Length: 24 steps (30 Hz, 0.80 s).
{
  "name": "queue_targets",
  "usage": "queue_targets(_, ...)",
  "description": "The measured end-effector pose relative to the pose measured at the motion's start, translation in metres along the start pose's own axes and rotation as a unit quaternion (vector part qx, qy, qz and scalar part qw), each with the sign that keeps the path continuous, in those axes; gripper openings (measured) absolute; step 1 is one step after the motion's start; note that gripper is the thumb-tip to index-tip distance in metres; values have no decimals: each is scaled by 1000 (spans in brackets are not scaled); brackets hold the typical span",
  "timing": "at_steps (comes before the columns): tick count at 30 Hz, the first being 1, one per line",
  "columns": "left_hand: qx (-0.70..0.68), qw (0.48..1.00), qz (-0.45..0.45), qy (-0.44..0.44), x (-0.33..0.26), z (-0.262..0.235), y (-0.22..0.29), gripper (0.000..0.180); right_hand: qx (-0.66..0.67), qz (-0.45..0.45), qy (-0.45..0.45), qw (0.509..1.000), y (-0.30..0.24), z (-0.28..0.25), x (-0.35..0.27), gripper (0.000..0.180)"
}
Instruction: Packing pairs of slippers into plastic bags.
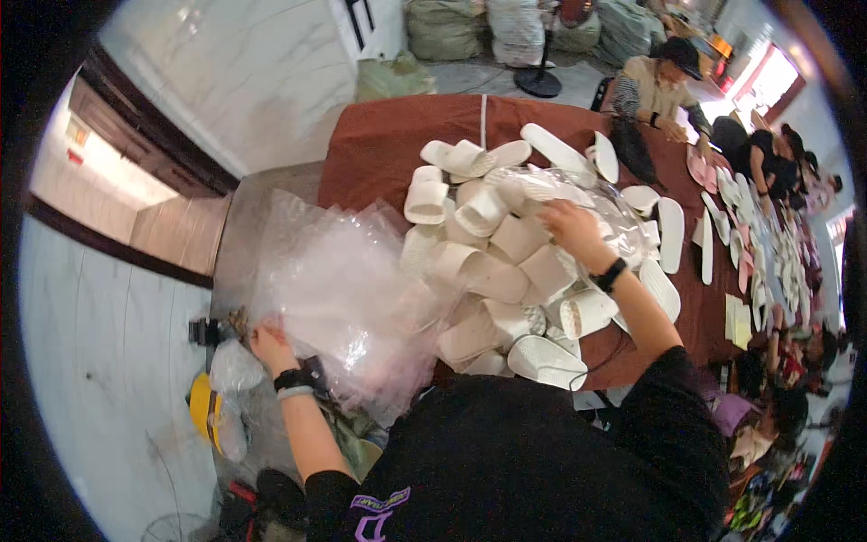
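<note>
My left hand [271, 348] is closed at the edge of a loose stack of clear plastic bags [343, 280], which spreads out left of the slippers. My right hand [580, 235] reaches over a heap of white slide slippers [519, 239]. Its bent fingers grip a shiny clear plastic bag [625, 221] with white slippers in or under it; which of these I cannot make out. Around it, bare slippers lie at many angles, some sole up, like the one near my body [546, 363].
A brown cloth covers the table [397, 126]. Across it a co-worker [664, 90] handles pink slippers [700, 169]. More slippers and people line the right side. A black fan stand [539, 83] and stuffed sacks [447, 29] stand behind. A yellow object [204, 411] is at lower left.
</note>
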<state>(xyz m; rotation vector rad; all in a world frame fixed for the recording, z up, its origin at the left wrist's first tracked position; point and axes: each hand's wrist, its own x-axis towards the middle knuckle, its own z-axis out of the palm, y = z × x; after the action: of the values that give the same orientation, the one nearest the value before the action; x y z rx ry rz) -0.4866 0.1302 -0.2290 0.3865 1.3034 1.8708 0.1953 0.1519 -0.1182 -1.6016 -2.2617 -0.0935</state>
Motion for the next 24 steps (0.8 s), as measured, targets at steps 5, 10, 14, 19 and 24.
queue_targets(5, 82, 992, 24, 91, -27, 48, -21, 27, 150, 108, 14, 983, 42, -38, -12, 21)
queue_targets(10, 183, 974, 56, 119, 13, 23, -32, 34, 240, 168, 170, 941, 122, -99, 2, 23)
queue_targets(14, 619, 653, 402, 169, 13, 48, -36, 60, 390, 270, 276, 836, 132, -190, 10, 33)
queue_targets(19, 701, 585, 336, -231, -58, 114, -53, 74, 397, 268, 250, 842, 137, -241, 13, 37)
queue_targets(24, 796, 493, 181, -300, -99, 135, -76, 84, 364, 250, 309, 842, 109, -290, 40, 31)
